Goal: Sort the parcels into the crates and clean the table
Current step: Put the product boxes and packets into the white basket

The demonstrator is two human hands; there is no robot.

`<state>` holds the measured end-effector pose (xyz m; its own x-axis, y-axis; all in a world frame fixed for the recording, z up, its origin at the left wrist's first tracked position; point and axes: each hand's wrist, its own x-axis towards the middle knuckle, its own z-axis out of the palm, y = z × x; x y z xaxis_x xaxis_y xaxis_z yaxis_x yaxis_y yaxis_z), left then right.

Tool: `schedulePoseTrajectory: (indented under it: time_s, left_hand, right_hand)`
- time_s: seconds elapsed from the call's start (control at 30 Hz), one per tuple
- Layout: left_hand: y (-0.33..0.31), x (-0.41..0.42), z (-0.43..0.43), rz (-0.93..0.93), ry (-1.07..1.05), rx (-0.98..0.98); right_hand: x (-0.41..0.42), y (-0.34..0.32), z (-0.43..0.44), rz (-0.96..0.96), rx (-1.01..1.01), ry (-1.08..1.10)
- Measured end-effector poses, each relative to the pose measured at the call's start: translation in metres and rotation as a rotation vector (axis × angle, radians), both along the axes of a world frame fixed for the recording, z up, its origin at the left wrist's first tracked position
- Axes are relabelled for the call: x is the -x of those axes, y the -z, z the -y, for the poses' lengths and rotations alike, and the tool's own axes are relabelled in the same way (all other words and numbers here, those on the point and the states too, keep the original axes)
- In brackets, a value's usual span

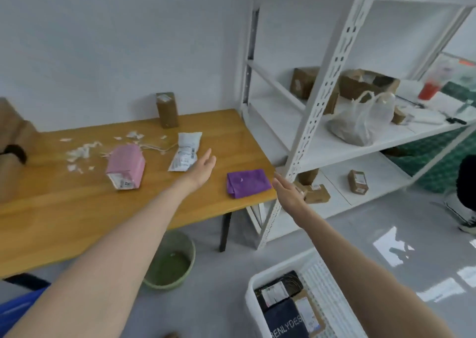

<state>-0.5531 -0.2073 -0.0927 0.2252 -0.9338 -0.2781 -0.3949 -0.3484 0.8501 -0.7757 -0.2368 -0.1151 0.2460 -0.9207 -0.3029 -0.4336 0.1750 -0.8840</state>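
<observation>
While both bare forearms stretch forward from the bottom of the view, a white crate (260,290) sits nearest on the grey floor at lower right, holding a dark parcel with white lettering (286,323), a brown box with a label (309,312) and a black parcel with a label (279,287). A green basin (177,260) stands on the floor under the table's front edge, and a blue object (15,309) shows at the lower left corner.

Reaching out over the wooden table (77,216), the left hand (203,166) has its fingers spread loose and straight, gripping nothing, the fingertips just beside a white parcel with a barcode label (186,149). Off the table's right end, the right hand (289,192) is held edge-on with fingers extended and relaxed, empty, near a leg of the white shelf rack (332,85).

Between the two hands a folded purple cloth (247,183) lies at the table's right edge. Left of the white parcel lies a pink parcel (126,166), label end toward the front. Beyond it, torn white paper scraps (82,152) and a bit of string are scattered over the wood. Farther back, a tall brown box (167,109) stands upright against the wall.

On the rack, a white plastic bag (363,122) and brown boxes sit on the middle shelf, and small brown boxes (356,181) lie on the lower one.
</observation>
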Motion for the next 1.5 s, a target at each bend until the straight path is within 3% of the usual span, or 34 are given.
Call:
schedulePoseTrajectory:
  time_s: [0.33,0.67,1.13,1.5]
  left_hand:
    - [-0.019,-0.202,-0.038,0.094,-0.159,-0.079]
    - [-0.017,-0.272,-0.005,0.031,-0.124,-0.101]
    - [0.016,-0.343,0.162,-0.094,-0.347,-0.207]
    - [0.052,-0.349,0.310,-0.213,-0.390,-0.105]
  right_hand:
    - [-0.202,-0.019,0.030,0.032,0.032,-0.151]
    - [-0.281,-0.016,0.082,-0.043,0.021,-0.203]
    - [-0.388,0.013,0.278,-0.220,0.044,-0.485]
    - [-0.457,0.075,0.372,-0.335,0.142,-0.694]
